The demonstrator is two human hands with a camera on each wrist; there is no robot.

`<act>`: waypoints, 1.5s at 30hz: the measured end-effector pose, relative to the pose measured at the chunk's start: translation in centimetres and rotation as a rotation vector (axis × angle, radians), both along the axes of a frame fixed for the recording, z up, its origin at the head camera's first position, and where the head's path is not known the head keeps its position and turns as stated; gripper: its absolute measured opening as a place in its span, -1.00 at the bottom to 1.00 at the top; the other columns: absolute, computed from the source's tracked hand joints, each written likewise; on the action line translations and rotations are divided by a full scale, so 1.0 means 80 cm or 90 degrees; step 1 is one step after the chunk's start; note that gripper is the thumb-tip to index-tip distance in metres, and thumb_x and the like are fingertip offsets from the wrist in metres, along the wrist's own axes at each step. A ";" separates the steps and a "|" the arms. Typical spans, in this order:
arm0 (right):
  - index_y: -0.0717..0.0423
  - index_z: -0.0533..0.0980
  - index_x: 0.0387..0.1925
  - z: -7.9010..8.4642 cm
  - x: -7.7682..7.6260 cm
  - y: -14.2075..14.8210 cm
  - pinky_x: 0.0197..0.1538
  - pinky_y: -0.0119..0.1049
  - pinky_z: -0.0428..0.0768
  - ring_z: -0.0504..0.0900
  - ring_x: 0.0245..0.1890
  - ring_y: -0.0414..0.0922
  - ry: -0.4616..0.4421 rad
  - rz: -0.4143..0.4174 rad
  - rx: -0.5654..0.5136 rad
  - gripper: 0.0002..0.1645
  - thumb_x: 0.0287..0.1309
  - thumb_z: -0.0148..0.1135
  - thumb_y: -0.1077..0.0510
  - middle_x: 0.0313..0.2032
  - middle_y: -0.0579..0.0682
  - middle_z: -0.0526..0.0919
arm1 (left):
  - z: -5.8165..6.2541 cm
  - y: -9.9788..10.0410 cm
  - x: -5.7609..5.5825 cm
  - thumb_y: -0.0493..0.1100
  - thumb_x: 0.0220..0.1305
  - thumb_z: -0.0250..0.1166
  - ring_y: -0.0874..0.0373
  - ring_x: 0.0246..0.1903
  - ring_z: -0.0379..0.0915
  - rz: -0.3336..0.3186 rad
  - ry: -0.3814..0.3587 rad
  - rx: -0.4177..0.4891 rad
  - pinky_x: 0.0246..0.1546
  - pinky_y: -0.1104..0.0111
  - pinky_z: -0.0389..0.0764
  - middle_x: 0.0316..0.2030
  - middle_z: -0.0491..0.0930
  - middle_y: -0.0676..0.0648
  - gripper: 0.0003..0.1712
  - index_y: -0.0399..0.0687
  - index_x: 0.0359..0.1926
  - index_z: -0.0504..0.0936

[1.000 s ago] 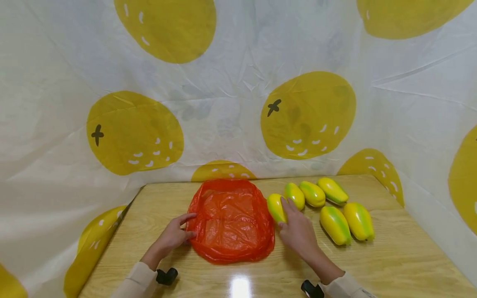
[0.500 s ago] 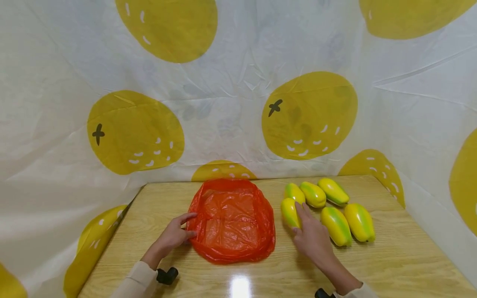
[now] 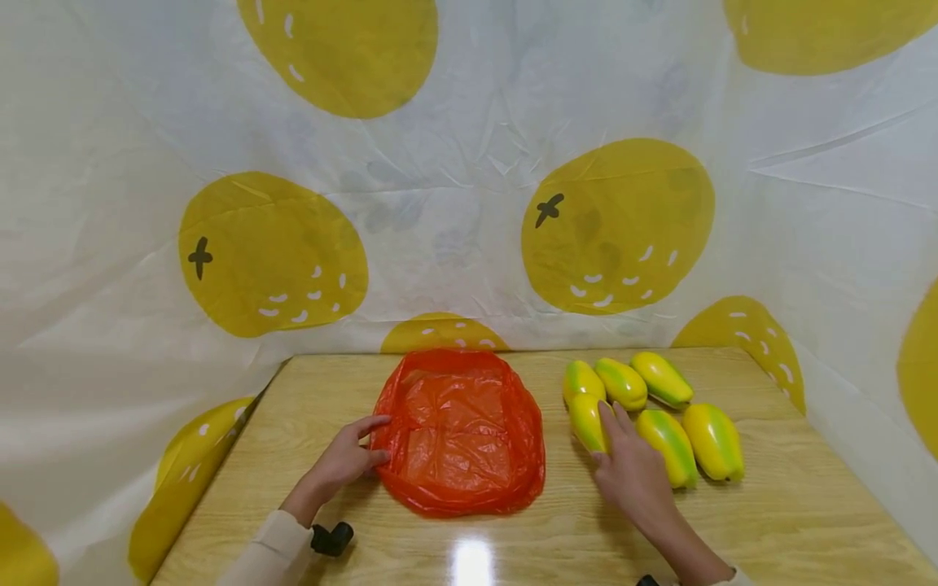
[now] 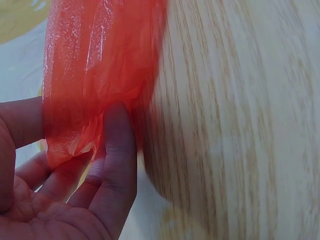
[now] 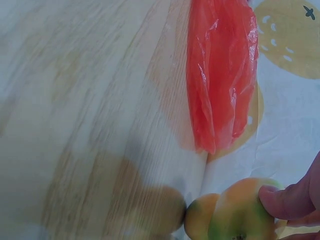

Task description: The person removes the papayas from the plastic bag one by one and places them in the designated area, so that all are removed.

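An opened red plastic bag (image 3: 458, 456) sits on the table, its mouth facing up. My left hand (image 3: 348, 456) holds the bag's left edge. In the left wrist view the red film (image 4: 105, 55) passes between the thumb and the fingers. My right hand (image 3: 632, 472) grips a yellow-green papaya (image 3: 588, 423) to the right of the bag. The right wrist view shows the thumb pressed on this papaya (image 5: 237, 212); the other fingers are partly hidden. Other papayas lie close by: one (image 3: 583, 380) just behind the held one and another (image 3: 667, 446) beside the right hand.
Further papayas lie at the back (image 3: 621, 382), at the back right (image 3: 661, 379) and at the right (image 3: 714, 442). The wooden table (image 3: 791, 521) meets a white cloth (image 3: 440, 236) printed with yellow fruit at the back and sides.
My right hand has moved right with the papaya, from the bag's right edge to the other papayas. The left hand has stayed at the bag. The head view has shifted slightly.
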State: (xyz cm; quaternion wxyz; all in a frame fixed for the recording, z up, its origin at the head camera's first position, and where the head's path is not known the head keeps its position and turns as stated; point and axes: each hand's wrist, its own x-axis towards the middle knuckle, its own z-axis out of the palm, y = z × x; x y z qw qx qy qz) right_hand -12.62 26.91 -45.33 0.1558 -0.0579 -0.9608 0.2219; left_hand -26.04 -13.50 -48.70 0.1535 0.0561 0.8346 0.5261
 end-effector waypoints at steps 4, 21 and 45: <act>0.30 0.26 0.52 -0.002 0.002 0.003 -0.05 0.38 0.62 0.62 0.12 0.46 0.015 0.002 0.000 -0.11 0.16 0.33 0.32 0.47 0.47 0.30 | 0.002 0.001 0.001 -0.39 0.26 0.38 0.02 -0.04 0.58 -0.006 0.002 -0.006 -0.09 0.20 0.79 0.43 0.40 -0.25 -0.29 -0.08 0.43 0.48; 0.29 0.26 0.52 -0.011 0.006 0.008 -0.04 0.42 0.61 0.57 0.20 0.47 -0.024 -0.004 -0.003 -0.11 0.16 0.33 0.30 0.48 0.47 0.28 | -0.004 -0.005 0.000 -0.34 0.30 0.38 0.00 -0.01 0.60 0.007 -0.011 -0.004 -0.09 0.16 0.80 0.45 0.37 -0.28 -0.34 -0.07 0.42 0.48; 0.33 0.27 0.49 -0.024 0.013 0.010 0.01 0.41 0.61 0.57 0.16 0.49 -0.030 -0.004 0.015 -0.12 0.14 0.34 0.29 0.43 0.52 0.31 | 0.004 -0.004 0.004 -0.27 0.35 0.37 0.04 -0.08 0.61 0.014 -0.009 0.001 -0.08 0.18 0.79 0.43 0.43 -0.21 -0.39 -0.05 0.40 0.50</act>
